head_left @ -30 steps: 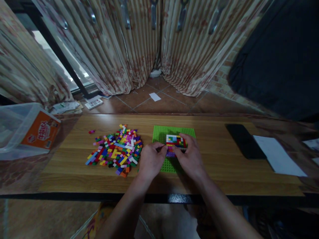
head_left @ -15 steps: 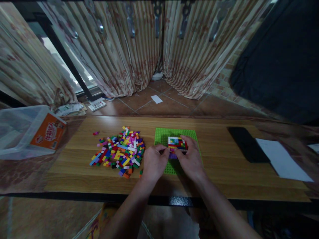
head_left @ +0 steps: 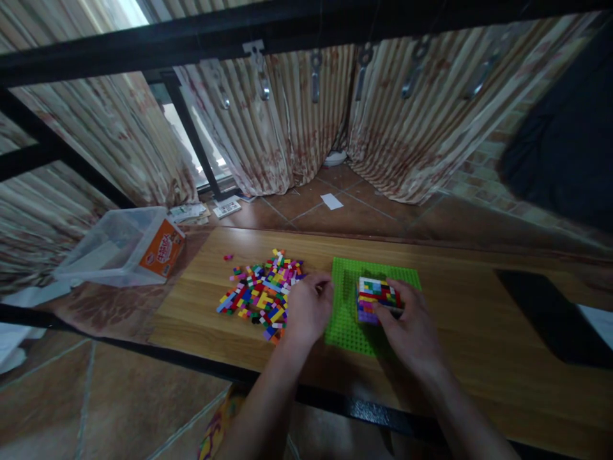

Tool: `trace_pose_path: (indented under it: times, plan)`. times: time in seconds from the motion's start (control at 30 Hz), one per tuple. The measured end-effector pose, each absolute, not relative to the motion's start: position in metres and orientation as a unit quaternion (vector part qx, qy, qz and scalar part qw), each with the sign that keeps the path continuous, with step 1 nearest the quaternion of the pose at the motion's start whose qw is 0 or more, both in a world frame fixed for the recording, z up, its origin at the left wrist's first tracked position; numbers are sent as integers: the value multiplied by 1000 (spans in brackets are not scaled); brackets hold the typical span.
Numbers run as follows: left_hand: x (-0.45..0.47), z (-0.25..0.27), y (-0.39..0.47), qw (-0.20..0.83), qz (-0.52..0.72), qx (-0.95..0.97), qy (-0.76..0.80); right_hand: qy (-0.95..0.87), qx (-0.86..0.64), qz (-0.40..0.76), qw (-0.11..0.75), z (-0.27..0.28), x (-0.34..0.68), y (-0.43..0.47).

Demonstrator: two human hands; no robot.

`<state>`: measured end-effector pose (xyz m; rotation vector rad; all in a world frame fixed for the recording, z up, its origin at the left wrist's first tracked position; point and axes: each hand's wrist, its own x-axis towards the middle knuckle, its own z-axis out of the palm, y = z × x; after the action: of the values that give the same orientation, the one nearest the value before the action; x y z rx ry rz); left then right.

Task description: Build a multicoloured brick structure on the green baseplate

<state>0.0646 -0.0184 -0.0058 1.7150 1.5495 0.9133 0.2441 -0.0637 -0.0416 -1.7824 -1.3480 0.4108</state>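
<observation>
A block built of toy bricks (head_left: pixel 368 300) rests on the green baseplate (head_left: pixel 348 332). White, green, yellow and red pieces show on its upper part, purple at its near left. My right hand (head_left: pixel 414 326) grips the block from the right, thumb at the near side and fingers at the far right, covering part of it. My left hand (head_left: pixel 309 310) is apart from the block, over the gap between the baseplate and a pile of loose bricks (head_left: pixel 263 291). Its fingers are curled in towards the thumb, and anything between them is hidden.
A clear plastic box (head_left: pixel 115 255) with an orange label lies beyond the table's left end. On the right of the wooden table (head_left: pixel 460 306) are a flat black object (head_left: pixel 541 313) and white paper (head_left: pixel 596 322). One small red-pink brick (head_left: pixel 228 257) sits apart from the pile.
My left hand has come away from the brick block and moved left towards the pile. My right hand still holds the block. The camera view has turned left and tilted.
</observation>
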Motion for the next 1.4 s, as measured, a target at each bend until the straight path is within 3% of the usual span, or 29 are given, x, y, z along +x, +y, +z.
trace_pose_path:
  times: [0.2, 0.4, 0.77, 1.03, 1.2, 1.4]
  plan:
    - [17, 3, 7, 122, 259, 612, 737, -551, -724, 177, 375, -35, 245, -65]
    - [10, -2, 13, 114, 150, 665, 723, -550, -725, 183, 371, -34, 247, -65]
    - [3, 0, 11, 107, 152, 685, 704, -551, -718, 183, 384, -32, 246, -65]
    - [24, 1, -12, 303, 330, 681, 579, -486, -721, 253, 424, -25, 259, -63]
    - [58, -10, -29, 426, 344, 694, 467, -460, -711, 278, 454, -29, 264, -64]
    - [76, -14, -31, 492, 397, 633, 447, -480, -721, 231, 443, -22, 260, -66]
